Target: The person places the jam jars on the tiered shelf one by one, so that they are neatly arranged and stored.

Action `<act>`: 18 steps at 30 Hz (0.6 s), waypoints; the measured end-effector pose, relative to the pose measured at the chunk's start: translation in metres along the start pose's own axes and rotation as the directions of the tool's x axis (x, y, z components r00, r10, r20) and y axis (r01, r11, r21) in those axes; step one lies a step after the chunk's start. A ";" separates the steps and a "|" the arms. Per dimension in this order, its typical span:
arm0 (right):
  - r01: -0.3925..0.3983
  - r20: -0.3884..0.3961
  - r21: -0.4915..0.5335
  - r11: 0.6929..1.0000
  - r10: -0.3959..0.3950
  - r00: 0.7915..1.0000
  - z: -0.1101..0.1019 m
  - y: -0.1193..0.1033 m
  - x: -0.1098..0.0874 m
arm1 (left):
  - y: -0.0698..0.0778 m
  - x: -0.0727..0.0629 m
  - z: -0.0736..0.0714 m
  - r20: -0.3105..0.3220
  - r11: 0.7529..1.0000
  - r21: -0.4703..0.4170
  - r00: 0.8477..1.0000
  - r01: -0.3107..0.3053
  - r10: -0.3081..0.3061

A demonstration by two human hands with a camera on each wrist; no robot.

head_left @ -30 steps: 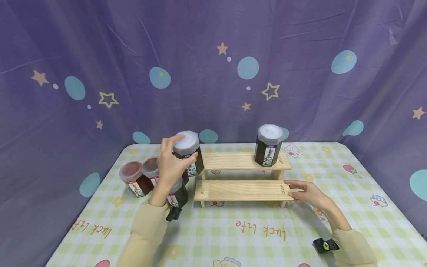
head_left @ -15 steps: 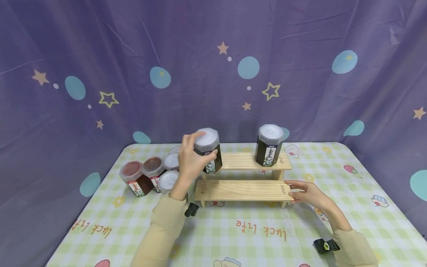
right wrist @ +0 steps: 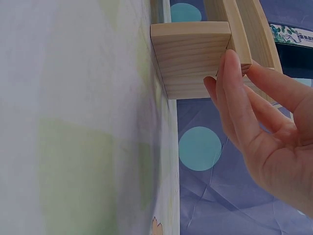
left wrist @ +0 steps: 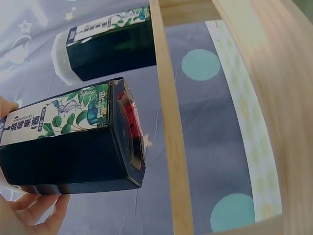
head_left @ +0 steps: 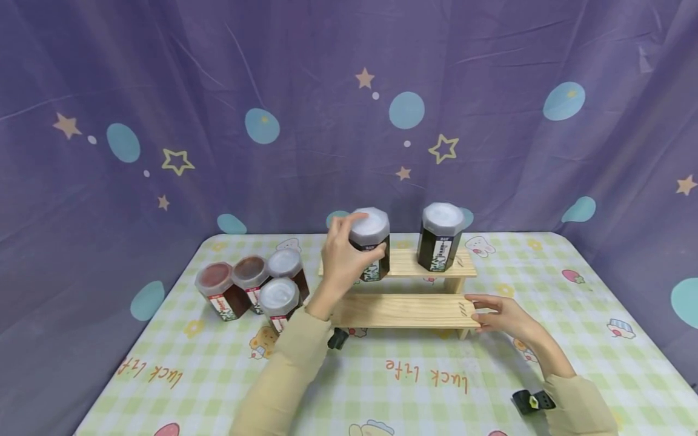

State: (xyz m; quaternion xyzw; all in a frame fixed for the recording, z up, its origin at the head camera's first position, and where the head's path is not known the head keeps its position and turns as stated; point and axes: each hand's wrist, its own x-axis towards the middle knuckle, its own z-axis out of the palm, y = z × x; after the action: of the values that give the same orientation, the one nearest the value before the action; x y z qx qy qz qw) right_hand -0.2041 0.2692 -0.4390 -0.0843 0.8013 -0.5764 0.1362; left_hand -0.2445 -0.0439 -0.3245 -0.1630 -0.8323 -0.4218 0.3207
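Observation:
My left hand [head_left: 342, 257] holds a dark blueberry jam jar [head_left: 375, 230] by its white-lidded top, thumb on the near side. In the left wrist view the jam jar [left wrist: 63, 137] shows its bottom, apart from the wooden shelf edge [left wrist: 171, 122]. It hangs just above the upper board [head_left: 402, 260] of a two-tier wooden rack. A matching jar [head_left: 439, 242] stands at that board's right end. My right hand [head_left: 501, 313] pinches the right end of the lower board [head_left: 403, 310]. Thumb and fingers sit around the board's corner in the right wrist view, where the rack [right wrist: 190, 58] appears end-on.
Left of the rack stand a red-topped jar [head_left: 215, 281], a brown-topped jar [head_left: 251, 272] and two white-lidded jars, one behind [head_left: 285, 263] and one in front [head_left: 279, 297]. A checked cloth [head_left: 414, 406] covers the table. A purple curtain [head_left: 327, 169] hangs behind.
My left hand has carried the jam jar rightward, from beside the rack's left end to over the upper board. The jars on the left show more fully. My right hand has stayed on the lower board.

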 end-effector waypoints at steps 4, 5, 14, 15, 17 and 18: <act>-0.002 -0.005 0.000 1.000 0.002 1.000 0.000 -0.001 -0.001 | 0.004 0.001 0.009 0.004 1.000 0.006 1.000 -0.009 0.009; -0.003 -0.005 0.001 1.000 0.003 1.000 0.000 -0.001 -0.001 | 0.004 0.001 0.011 0.004 1.000 0.009 1.000 -0.014 0.014; -0.004 -0.001 0.001 1.000 0.004 1.000 0.000 -0.001 -0.001 | 0.005 0.003 0.029 0.006 0.999 0.030 1.000 -0.028 0.028; -0.003 0.000 0.001 1.000 0.003 1.000 0.000 -0.001 -0.001 | 0.005 0.003 0.030 0.009 0.999 0.031 1.000 -0.025 0.025; -0.003 0.001 0.002 1.000 0.003 1.000 0.000 -0.001 -0.001 | 0.005 0.005 0.033 0.011 0.999 0.035 1.000 -0.027 0.026; -0.003 -0.001 0.001 1.000 0.003 1.000 0.000 -0.001 0.000 | 0.005 0.005 0.034 0.011 0.999 0.038 1.000 -0.028 0.027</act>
State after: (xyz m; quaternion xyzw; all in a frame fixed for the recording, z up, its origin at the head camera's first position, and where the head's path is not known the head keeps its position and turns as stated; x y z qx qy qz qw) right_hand -0.2036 0.2688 -0.4377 -0.0830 0.8011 -0.5767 0.1368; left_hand -0.2594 -0.0136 -0.3329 -0.1706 -0.8394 -0.4006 0.3252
